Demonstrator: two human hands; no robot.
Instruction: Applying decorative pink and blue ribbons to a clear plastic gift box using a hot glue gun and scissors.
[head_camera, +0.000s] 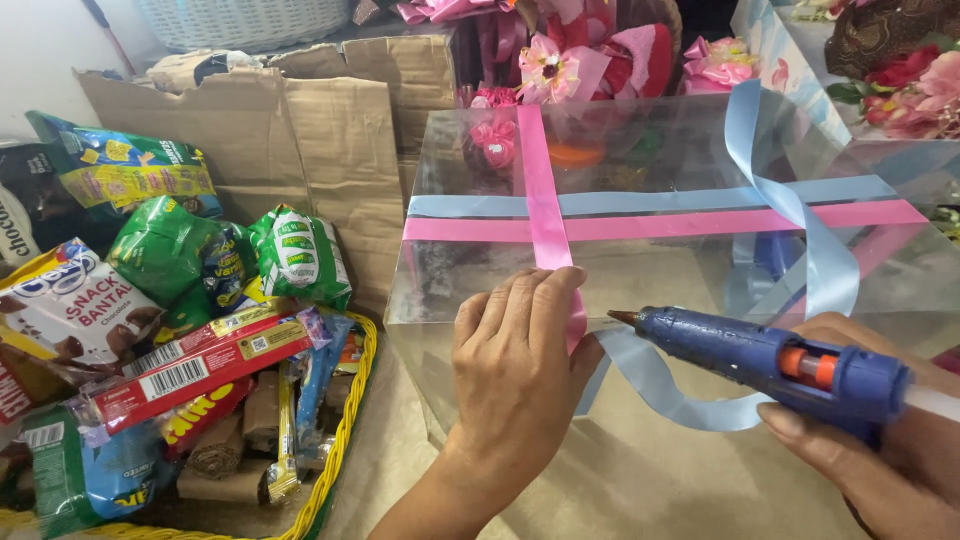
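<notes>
Pink ribbon (545, 190) runs away from you; your left hand (520, 370) presses its end flat, right hand (880, 440) grips the glue gun (760, 355) just beside.

Head view, close, down onto worktable.

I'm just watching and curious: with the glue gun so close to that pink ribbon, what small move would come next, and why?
Probably keep the left hand pressing the pink ribbon down at the clear box's front edge. The fingers cover the ribbon's end there, and the glue gun in the right hand points its tip right beside them, so holding the ribbon flat seems sensible.
</notes>
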